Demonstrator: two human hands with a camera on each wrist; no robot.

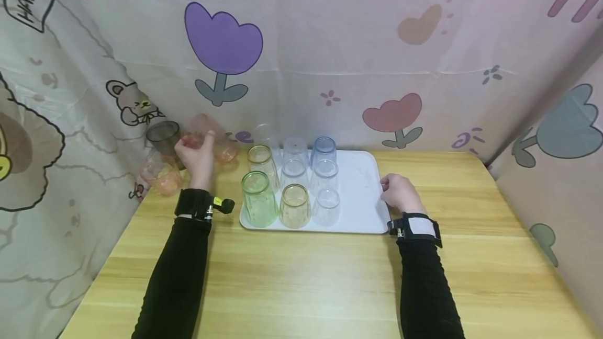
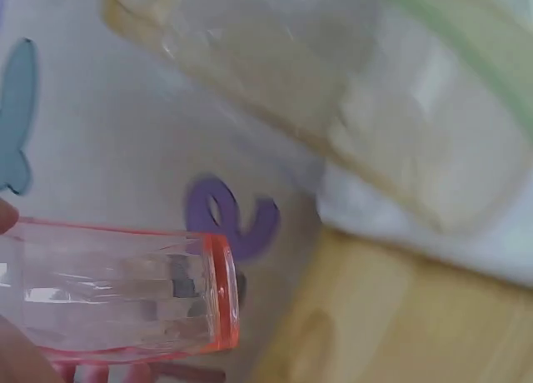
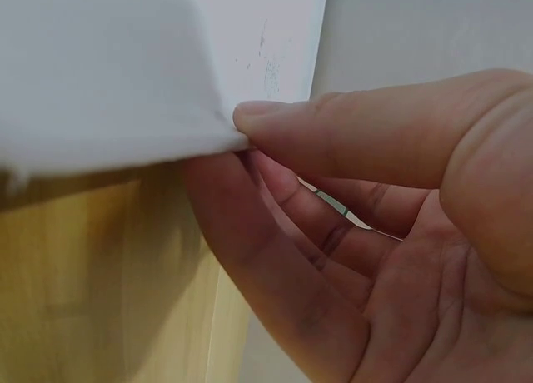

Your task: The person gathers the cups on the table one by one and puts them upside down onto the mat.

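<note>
My left hand point(image 1: 198, 156) grips a pink glass point(image 2: 125, 291), which leans over sideways to the left of the tray; its thick base shows bright red-orange in the left wrist view. With thumb and fingers, my right hand point(image 1: 402, 192) pinches the right edge of a white tray point(image 1: 360, 192). Several upright glasses fill the tray's left and middle part: a green glass point(image 1: 259, 200) and a yellow glass point(image 1: 295, 207) in front, a blue glass point(image 1: 324, 145) at the back, and clear ones between. The left wrist view also catches a blurred yellowish glass point(image 2: 250, 75) close by.
Left of my left hand stand a dark grey glass point(image 1: 165, 137) and an orange-pink glass point(image 1: 162, 174), by the curtain. A printed curtain point(image 1: 301, 41) hangs behind and beside the wooden table point(image 1: 301, 286).
</note>
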